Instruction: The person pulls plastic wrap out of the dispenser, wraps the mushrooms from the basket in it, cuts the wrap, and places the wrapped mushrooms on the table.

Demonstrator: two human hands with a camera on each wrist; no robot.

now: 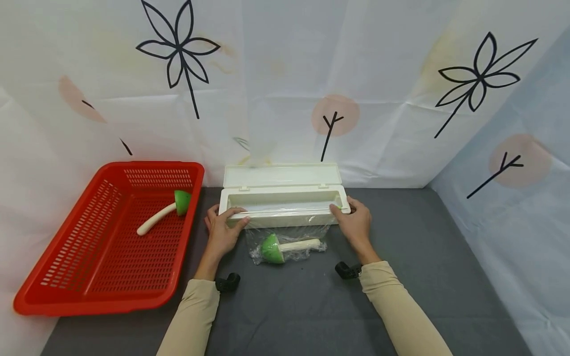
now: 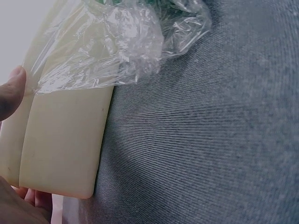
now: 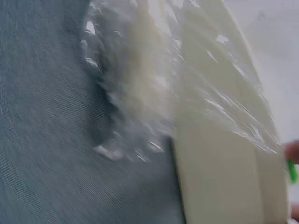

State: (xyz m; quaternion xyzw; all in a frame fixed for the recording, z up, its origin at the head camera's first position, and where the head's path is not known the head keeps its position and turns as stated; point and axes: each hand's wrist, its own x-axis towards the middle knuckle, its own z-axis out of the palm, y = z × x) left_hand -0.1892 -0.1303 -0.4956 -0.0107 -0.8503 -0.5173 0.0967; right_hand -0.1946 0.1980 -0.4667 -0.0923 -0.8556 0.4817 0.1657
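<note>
A white cling film dispenser (image 1: 285,220) stands on the grey cloth with its lid (image 1: 282,175) raised at the back. My left hand (image 1: 222,232) grips its left end, thumb on the front edge and fingers round the side. At the right end my right hand (image 1: 356,225) holds the box, its thumb by a small green piece (image 3: 292,171) on the edge. Clear cling film (image 2: 93,60) hangs over the front. Wrapped in that film, a toy mushroom with a green cap (image 1: 272,248) and pale stem (image 1: 300,245) lies before the box.
To the left sits a red plastic basket (image 1: 107,292). Inside it lies another green-capped toy mushroom (image 1: 162,217). A patterned white cloth (image 1: 276,74) hangs right behind the dispenser, and another cloth wall (image 1: 512,222) stands at the right.
</note>
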